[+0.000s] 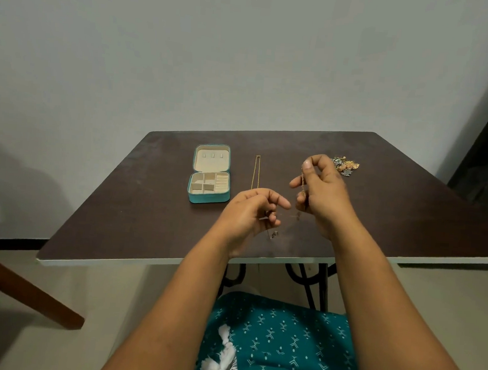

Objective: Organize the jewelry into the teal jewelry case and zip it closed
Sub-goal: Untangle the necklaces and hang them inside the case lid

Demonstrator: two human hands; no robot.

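The teal jewelry case (210,173) is lying open on the dark worktop (120,199), toward its left middle, with the cream lid interior standing at the far side and the divided tray facing up at the near side. A gold necklace (256,171) is lying stretched in a straight line just right of the case, not touching it.

The right hand (322,187) is hovering above the worktop, thumb and forefinger pinching the upper end of a gold chain (302,181), which is hanging down across the palm side. The left hand (252,211) is hovering beside it, fingers curled and pinching something small; what it is cannot be made out, owing to blur.

A small heap of mixed jewelry (344,165) is sitting at the far right of the worktop, just behind the right hand.
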